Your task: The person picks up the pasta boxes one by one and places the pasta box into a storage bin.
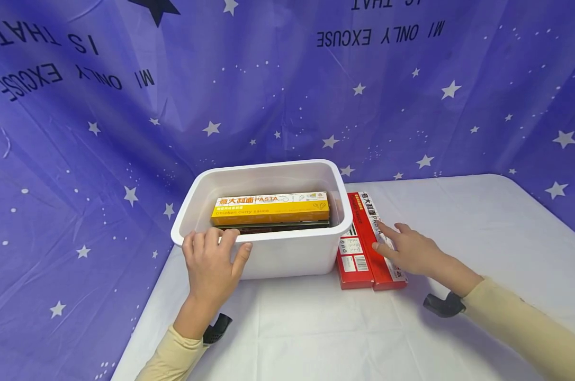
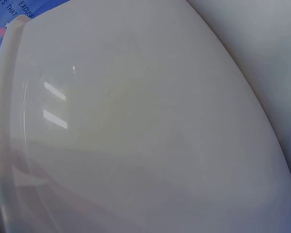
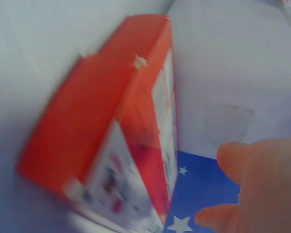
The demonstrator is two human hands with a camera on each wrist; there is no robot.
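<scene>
A white plastic bin (image 1: 292, 258) stands on the table, and its smooth outer wall fills most of the left wrist view. My left hand (image 1: 210, 270) grips the front rim near the left corner, fingers over the edge and thumb on the outside. Inside the bin lies a yellow pasta box (image 1: 270, 212), labelled chicken curry sauce, above a dark box (image 1: 292, 227). Against the bin's right side, two red pasta boxes (image 1: 380, 270) lie side by side. Over the right-hand one hovers my right hand (image 1: 413, 251), fingers spread and holding nothing; the right wrist view shows the red box ends (image 3: 77, 121), blurred.
The table (image 1: 306, 323) wears a white cloth, which extends in front of the bin and to the right of the red boxes. A purple curtain (image 1: 278, 90) with white stars and black lettering hangs behind the table and along its left side.
</scene>
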